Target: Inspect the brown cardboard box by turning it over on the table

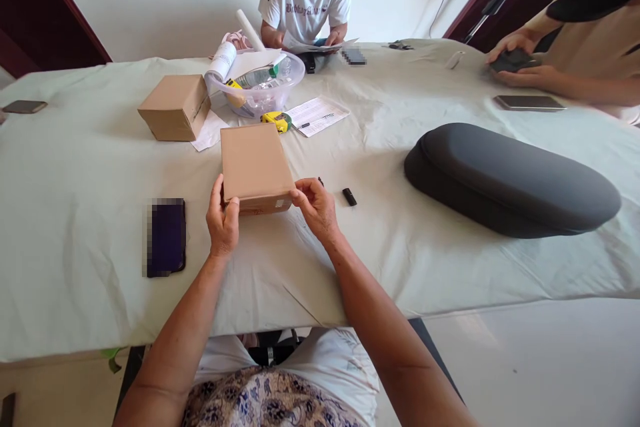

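Observation:
A closed brown cardboard box (257, 160) rests on the cloth-covered table in front of me. My left hand (223, 221) grips its near left corner, thumb on the front edge and fingers along the side. At the near right corner, my right hand (316, 207) pinches the edge between thumb and bent fingers. Just right of that hand lies a small black object (349, 197), too small to name surely. Another dark bit peeks out behind my right fingers. The underside of the box is hidden.
Behind stand a second cardboard box (173, 107) and a plastic basin (297, 73) of bottles and rolls. A yellow tape measure (276, 121) and printed paper (320, 115) lie nearby. A long dark case (510, 180) sits right, a phone (167, 237) left. Two people are at the table.

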### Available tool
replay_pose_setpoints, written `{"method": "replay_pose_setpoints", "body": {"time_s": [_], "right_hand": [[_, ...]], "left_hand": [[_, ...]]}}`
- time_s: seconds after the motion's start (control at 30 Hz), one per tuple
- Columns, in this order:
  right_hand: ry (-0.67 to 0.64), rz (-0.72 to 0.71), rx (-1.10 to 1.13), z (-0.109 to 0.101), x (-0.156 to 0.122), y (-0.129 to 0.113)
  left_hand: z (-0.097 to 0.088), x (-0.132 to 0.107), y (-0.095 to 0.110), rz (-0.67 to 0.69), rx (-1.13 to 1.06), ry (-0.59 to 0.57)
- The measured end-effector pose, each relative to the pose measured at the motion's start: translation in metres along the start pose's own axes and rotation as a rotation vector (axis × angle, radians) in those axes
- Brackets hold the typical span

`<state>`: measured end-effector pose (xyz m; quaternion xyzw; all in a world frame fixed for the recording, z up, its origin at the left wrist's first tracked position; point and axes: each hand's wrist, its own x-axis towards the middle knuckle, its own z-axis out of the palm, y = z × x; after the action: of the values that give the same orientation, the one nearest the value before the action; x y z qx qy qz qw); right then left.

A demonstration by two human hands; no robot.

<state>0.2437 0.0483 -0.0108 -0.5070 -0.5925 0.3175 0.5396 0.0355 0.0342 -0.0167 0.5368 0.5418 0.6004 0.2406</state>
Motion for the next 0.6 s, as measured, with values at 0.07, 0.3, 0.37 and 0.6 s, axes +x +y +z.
{"method": "replay_pose_setpoints", "body": {"time_s": [0.07, 0.3, 0.37, 0.6], "right_hand": [[-0.087, -0.005, 0.003, 0.001, -0.0003, 0.0], [-0.291, 0.078, -0.249, -0.0007, 0.001, -0.0012], [-0.342, 0.057, -0.413, -0.0006, 0.0015, 0.0005], [-0.423, -0.013, -0.708, 0.0036, 0.001, 0.0057]], "left_hand": [[-0.0013, 0.0019, 0.0009, -0.004, 0.007, 0.056], [-0.0032, 0.0053, 0.0015, -0.005, -0.033, 0.086], [-0.0031, 0.0061, 0.0011, -0.002, -0.04, 0.091], [-0.0025, 0.0079, -0.0007, -0.002, -0.073, 0.105]]}}
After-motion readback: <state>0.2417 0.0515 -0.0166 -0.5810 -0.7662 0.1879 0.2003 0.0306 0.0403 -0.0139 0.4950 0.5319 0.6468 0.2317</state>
